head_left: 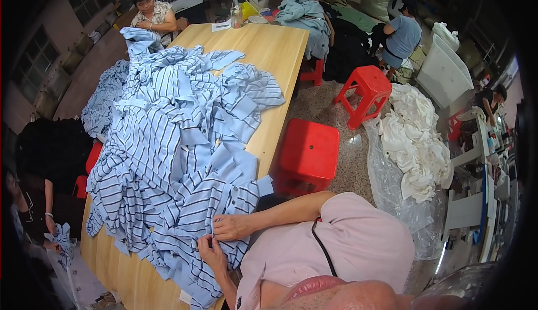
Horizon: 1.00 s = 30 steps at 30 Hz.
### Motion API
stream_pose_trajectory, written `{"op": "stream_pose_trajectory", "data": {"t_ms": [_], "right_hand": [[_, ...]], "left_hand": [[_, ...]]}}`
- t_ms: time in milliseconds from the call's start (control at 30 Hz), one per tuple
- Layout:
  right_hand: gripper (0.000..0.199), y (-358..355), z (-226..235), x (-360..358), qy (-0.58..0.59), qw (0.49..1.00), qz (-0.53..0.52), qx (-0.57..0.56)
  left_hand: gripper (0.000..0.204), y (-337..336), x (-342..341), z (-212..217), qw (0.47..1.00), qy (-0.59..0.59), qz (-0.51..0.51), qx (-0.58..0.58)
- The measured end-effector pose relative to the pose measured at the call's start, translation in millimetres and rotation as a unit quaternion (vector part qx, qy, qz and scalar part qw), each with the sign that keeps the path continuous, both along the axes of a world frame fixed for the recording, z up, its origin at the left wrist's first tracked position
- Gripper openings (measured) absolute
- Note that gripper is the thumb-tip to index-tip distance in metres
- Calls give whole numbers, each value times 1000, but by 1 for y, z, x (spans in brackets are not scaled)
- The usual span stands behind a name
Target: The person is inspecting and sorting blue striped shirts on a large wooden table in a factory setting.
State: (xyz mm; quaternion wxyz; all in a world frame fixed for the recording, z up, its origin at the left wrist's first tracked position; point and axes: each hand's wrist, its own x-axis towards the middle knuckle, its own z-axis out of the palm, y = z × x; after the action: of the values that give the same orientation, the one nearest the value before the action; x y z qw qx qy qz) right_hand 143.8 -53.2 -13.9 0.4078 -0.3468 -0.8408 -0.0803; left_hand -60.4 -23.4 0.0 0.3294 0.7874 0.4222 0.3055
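While the right hand (pixel 233 227) and the left hand (pixel 212 254) pinch one striped shirt (pixel 218 203) on the near side of the desk (pixel 263 44), its work seems unfinished, and among the similar garments (pixel 157 100) heaped beyond, I cannot tell which are done.

No text readable (marks on white sheet (pixel 220 26) too small).

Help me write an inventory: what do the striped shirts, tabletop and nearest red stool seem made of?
Striped shirts: matte fabric, fibre unclear; soft folds.
Tabletop: smooth wood or laminate; visible grain.
Red stool: satin, likely plastic; rounded edges.
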Motion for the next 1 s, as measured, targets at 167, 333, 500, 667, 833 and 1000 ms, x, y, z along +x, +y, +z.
{"op": "stream_pose_trajectory", "data": {"t_ms": [167,333,500,667,833,1000], "right_hand": [[13,-4,1,4,1,999,13,30],[15,-7,2,4,6,1000,16,17],[16,-7,10,6,1,1000,24,4],[12,-6,7,7,3,1000,8,-12],[17,-1,0,7,29,995,68,-60],[19,1,-10,16,72,987,78,-117]], "left_hand": [[5,8,0,10,997,36,-60,33],[6,12,-5,17,994,45,-104,11],[8,10,-2,16,994,31,-102,8],[5,3,-3,6,996,-12,-80,25],[5,1,-11,21,996,3,-84,-34],[11,4,3,28,996,32,-84,-17]]}}
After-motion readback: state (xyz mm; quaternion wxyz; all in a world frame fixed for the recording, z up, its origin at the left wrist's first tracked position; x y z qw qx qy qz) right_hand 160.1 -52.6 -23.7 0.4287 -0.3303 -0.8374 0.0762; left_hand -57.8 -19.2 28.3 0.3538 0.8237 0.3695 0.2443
